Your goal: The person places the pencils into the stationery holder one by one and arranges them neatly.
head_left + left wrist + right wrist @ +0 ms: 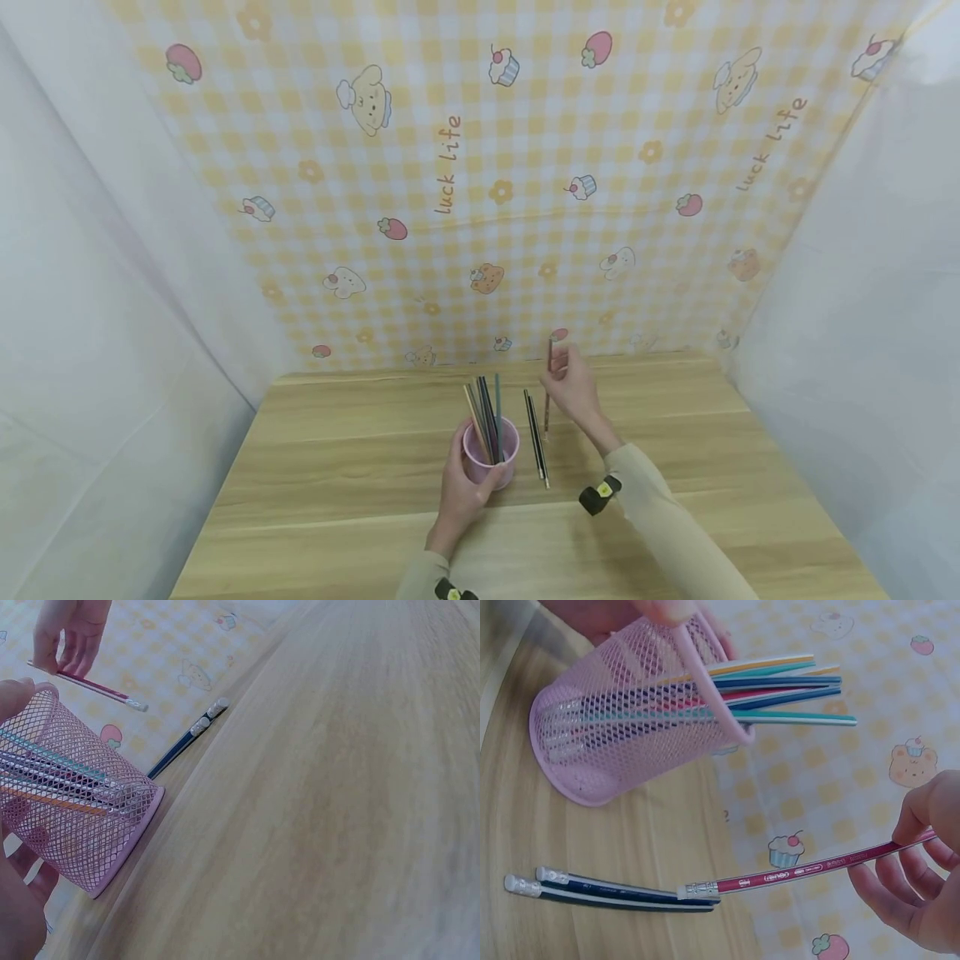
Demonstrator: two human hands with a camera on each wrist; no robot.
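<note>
My left hand point(462, 492) grips a pink mesh pencil cup point(630, 712) around its side, thumb at the rim. Several pencils point(787, 682) in orange, teal, blue and red stand in the cup, eraser ends down. With the fingers and thumb of my right hand point(573, 385) I pinch a dark red pencil point(780, 875) by its upper part, its white eraser pointing down, to the right of the cup. Two dark pencils point(536, 437) lie side by side on the table between the cup and my right hand.
The wooden table point(337, 450) ends at a yellow checked cloth point(450, 183) with cartoon prints hung behind it. White sheets point(90, 292) hang on both sides. A black wrist band point(600, 495) sits on my right sleeve.
</note>
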